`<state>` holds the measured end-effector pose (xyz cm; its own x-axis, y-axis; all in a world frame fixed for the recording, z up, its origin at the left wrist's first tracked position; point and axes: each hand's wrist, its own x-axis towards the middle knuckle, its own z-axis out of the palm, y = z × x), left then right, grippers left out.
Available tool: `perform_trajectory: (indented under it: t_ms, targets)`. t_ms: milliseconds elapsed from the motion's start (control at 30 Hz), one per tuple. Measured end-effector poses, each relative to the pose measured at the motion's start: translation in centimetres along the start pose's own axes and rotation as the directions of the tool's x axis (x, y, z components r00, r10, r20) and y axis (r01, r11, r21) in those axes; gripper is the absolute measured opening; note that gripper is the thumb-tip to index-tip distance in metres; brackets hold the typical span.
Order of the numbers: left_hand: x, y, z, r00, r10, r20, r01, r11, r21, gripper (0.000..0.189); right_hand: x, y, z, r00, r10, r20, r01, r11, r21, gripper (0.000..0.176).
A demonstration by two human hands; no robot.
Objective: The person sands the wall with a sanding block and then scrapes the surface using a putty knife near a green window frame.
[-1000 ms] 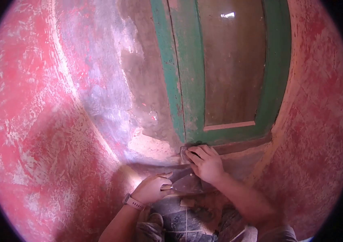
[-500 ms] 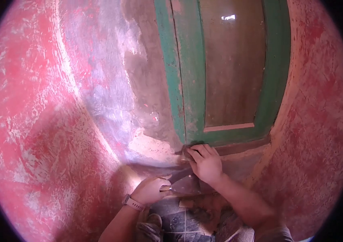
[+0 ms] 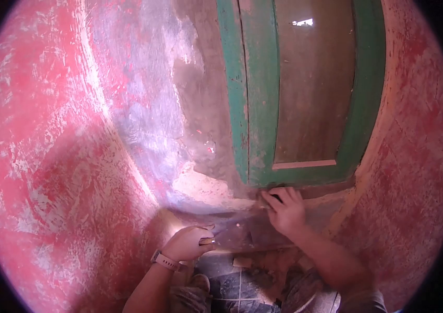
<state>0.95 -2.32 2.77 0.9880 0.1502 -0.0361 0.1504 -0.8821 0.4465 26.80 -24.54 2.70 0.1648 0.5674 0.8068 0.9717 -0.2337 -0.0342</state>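
Low in the middle, my left hand (image 3: 186, 244), with a pink watch band on its wrist, grips a putty knife (image 3: 207, 241) by its short wooden handle. The broad blade points right, over the sill, and is hard to separate from the dark surface behind it. My right hand (image 3: 288, 213) has its fingers bent against the sill just under the green window frame (image 3: 261, 120). A small dark piece shows at its fingertips, mostly hidden, and I cannot make out what it is.
Red, scuffed walls (image 3: 39, 156) curve in on both sides. A pale, bare plaster patch (image 3: 203, 187) lies left of the frame's lower corner. Below are dark floor tiles (image 3: 226, 284) and a small light block (image 3: 241, 262). A brown pane (image 3: 312, 94) fills the frame.
My right hand has moved a little right along the foot of the frame. My left hand has shifted slightly left with the putty knife. The whole view has swung a little.
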Motion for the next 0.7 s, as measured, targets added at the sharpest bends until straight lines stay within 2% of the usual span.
perform_trajectory:
  t_ms: [33, 133, 233, 367, 433, 533, 633, 700]
  targets:
    - [0.3, -0.2, 0.3, 0.999, 0.043, -0.001, -0.043, 0.999, 0.023, 0.036, 0.9, -1.1, 0.4, 1.000, 0.005, 0.019, -0.006, 1.000, 0.015, 0.047]
    - [0.7, 1.1, 0.3, 0.999, 0.031, 0.031, -0.031, 1.000, 0.000, 0.035, 2.0, -3.2, 1.8, 1.000, 0.020, 0.008, -0.020, 0.999, 0.038, 0.048]
    - [1.0, 1.5, -0.1, 0.993, 0.002, 0.120, -0.005, 1.000, 0.030, 0.035, 1.7, -2.2, 1.0, 0.999, -0.023, 0.038, 0.021, 0.999, 0.034, 0.048]
    - [0.1, 0.0, 0.1, 0.998, 0.042, 0.041, -0.042, 0.999, 0.014, 0.037, 0.0, 1.3, -1.9, 0.990, -0.032, 0.139, 0.039, 0.998, -0.047, 0.046]
    - [-0.2, -0.4, 0.0, 0.999, 0.046, 0.026, -0.047, 0.998, 0.047, 0.039, -0.6, 1.7, -2.2, 0.988, 0.029, 0.149, -0.024, 0.999, -0.033, 0.045]
    - [-0.2, 0.9, -0.7, 0.998, -0.047, 0.037, 0.045, 0.997, 0.057, 0.039, -0.4, 1.0, -2.1, 0.988, 0.047, 0.148, -0.047, 0.999, -0.006, 0.046]
    - [1.3, 2.8, -1.1, 0.974, -0.135, 0.184, 0.120, 0.989, 0.089, 0.039, 0.9, -1.2, -0.9, 0.991, 0.006, 0.136, -0.007, 1.000, 0.009, 0.048]
    - [1.8, 2.1, 0.3, 0.996, 0.014, 0.093, -0.020, 0.998, 0.060, 0.039, 1.2, -2.3, 0.3, 0.993, -0.038, 0.112, 0.040, 0.999, -0.014, 0.050]
